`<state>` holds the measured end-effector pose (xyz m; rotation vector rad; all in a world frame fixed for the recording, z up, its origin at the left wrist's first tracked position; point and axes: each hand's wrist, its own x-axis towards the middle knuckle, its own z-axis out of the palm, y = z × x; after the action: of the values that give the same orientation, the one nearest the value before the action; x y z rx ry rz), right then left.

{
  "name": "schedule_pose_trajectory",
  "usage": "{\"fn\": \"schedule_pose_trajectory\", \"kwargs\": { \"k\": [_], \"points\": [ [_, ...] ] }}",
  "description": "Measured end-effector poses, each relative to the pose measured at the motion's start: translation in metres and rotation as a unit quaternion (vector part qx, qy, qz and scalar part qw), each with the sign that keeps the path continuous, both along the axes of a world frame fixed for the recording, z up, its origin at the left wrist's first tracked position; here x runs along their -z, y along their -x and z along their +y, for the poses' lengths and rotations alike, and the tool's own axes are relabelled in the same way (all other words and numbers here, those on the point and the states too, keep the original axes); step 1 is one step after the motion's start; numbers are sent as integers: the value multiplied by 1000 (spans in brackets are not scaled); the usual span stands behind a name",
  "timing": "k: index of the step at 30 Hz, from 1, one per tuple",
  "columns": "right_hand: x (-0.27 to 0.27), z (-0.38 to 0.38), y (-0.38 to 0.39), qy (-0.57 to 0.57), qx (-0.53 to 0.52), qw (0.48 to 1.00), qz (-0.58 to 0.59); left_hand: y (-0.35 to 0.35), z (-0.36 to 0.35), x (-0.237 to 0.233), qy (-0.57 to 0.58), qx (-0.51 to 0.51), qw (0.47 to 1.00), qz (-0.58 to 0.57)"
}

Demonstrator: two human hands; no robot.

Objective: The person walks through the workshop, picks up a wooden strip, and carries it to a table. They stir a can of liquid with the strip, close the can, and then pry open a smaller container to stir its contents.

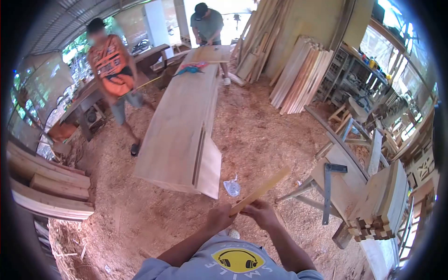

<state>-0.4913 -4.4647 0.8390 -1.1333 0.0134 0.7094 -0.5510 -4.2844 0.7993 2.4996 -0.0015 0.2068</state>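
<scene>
Close in front of my body, a flat, narrow wooden strip (pixel 263 187) slants up to the right. My left hand (pixel 221 217) is closed around its lower end. The fingers of my right hand (pixel 260 213) pinch the strip's edge just beside the left hand. Beyond the strip a crumpled clear plastic bag (pixel 232 187) lies on the floor. The near end of a long wooden panelled piece (pixel 172 135) is ahead and to the left of my hands.
At right, a workbench (pixel 333 179) bears a try square (pixel 328 191) and stacked notched wood pieces (pixel 385 200). Boards (pixel 301 77) lean at the back; thick planks (pixel 56 196) lie left. A person in orange (pixel 112 65) and another person (pixel 207 25) stand beyond. Shavings cover the floor (pixel 252 135).
</scene>
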Motion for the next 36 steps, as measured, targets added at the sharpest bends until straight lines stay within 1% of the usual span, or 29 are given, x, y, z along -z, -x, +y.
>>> {"fn": "schedule_pose_trajectory", "kwargs": {
  "k": [3,4,5,6,7,8,10,12,14,17,18,19,20,21,22,23,24,25,26,27,28,29,30,31,32,33,34,35,36],
  "points": [
    [-9,-18,-68,41,127,991,20,-62,-5,24,2,21,999,-32],
    [-11,-33,-98,13,157,987,-26,-81,-4,26,1,18,999,-31],
    [-15,-44,-128,-26,205,978,-43,-102,-1,26,0,15,999,-29],
    [-40,-49,-152,-36,260,963,-68,-122,3,29,-1,11,1000,-28],
    [-40,-56,-185,-74,331,938,-63,-148,5,35,-4,-2,1000,-19],
    [-35,-59,-215,-150,351,920,-90,-175,10,39,6,-18,999,-33],
    [-32,-32,-265,-142,351,917,-122,-228,18,43,30,-56,996,-61],
    [5,0,-307,-78,224,967,-92,-289,29,35,16,-47,997,-66],
    [17,38,-333,10,54,998,-40,-349,30,29,16,-35,996,-86],
    [13,51,-416,53,98,990,-88,-426,39,12,1,-13,995,-97],
    [2,49,-443,36,145,986,-78,-448,43,9,-1,-10,995,-99],
    [-24,47,-469,51,151,979,-124,-470,50,9,-7,-5,995,-100],
    [-32,39,-497,54,169,973,-150,-492,58,10,-14,1,994,-104],
    [-40,29,-526,54,187,967,-164,-516,67,20,-9,-15,994,-108],
    [-44,19,-555,15,230,956,-183,-540,75,38,-2,-31,993,-112],
    [-59,9,-584,27,289,929,-230,-564,80,53,6,-45,992,-116],
    [-72,-4,-614,24,338,905,-258,-586,86,64,7,-86,992,-96],
    [-83,-15,-642,-1,377,889,-261,-611,94,75,8,-126,989,-76],
    [-89,-25,-671,45,381,875,-297,-643,99,78,8,-166,984,-61],
    [-88,-31,-699,90,354,876,-316,-673,102,73,38,-168,985,22],
    [-82,-34,-725,135,326,875,-332,-706,102,61,58,-94,994,-24],
    [-70,-33,-750,172,273,894,-310,-740,98,44,79,-21,995,-64],
    [-54,-25,-779,206,218,909,-289,-777,94,26,99,51,988,-107],
    [-40,-17,-809,239,161,919,-271,-814,85,0,87,102,979,-152],
    [-19,-5,-838,218,99,936,-258,-852,73,-19,75,151,966,-198],
    [-15,17,-860,189,56,947,-254,-886,64,-21,135,191,963,-130],
    [-8,37,-882,98,45,969,-220,-916,57,-22,195,231,951,-60],
    [-18,53,-904,90,26,969,-227,-942,55,-24,255,267,929,12],
    [-24,58,-934,98,41,971,-214,-966,58,-29,283,244,923,90]
  ]
}}
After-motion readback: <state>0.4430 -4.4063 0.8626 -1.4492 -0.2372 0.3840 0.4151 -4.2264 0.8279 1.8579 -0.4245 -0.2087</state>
